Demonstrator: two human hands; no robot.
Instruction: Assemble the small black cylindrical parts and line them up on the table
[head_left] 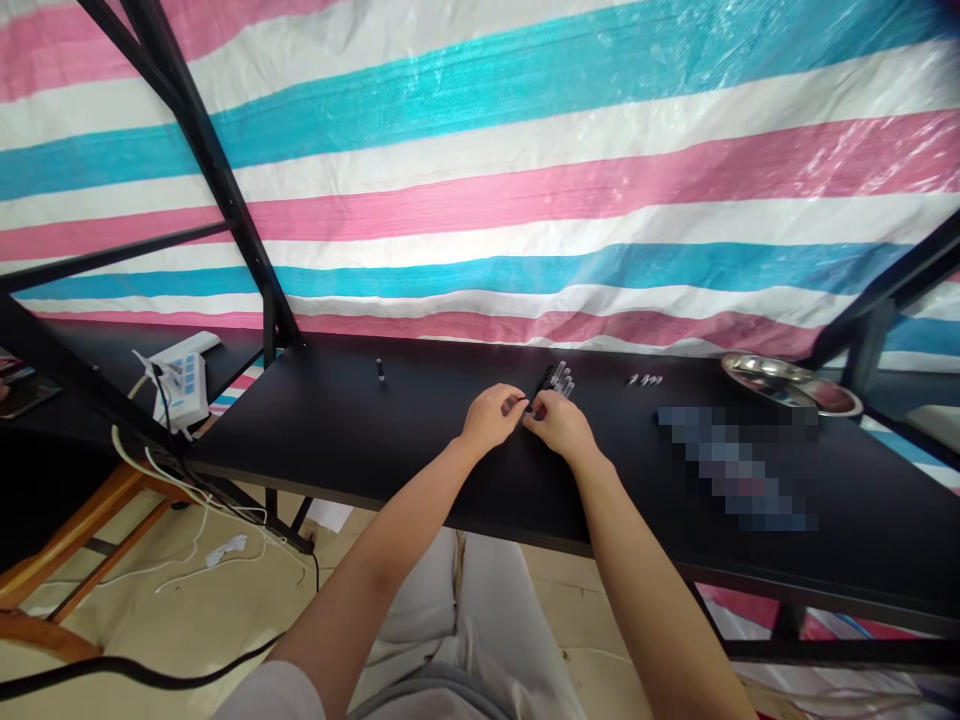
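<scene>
My left hand and my right hand meet over the middle of the black table, fingertips nearly touching. Both are closed in a pinch around something small, partly dark, that the fingers mostly cover. Just behind my right hand lies a group of several small clear tubes, with black pieces beside them. Off to the left, one small tube, dark at the top and clear below, appears to stand upright by itself. Several tiny clear or whitish pieces lie in a row to the right.
A round metal tray sits at the table's back right, near a pixelated patch. Black frame posts rise at both sides before a striped sheet. A white power strip lies left; cables trail over the floor beside a wooden chair.
</scene>
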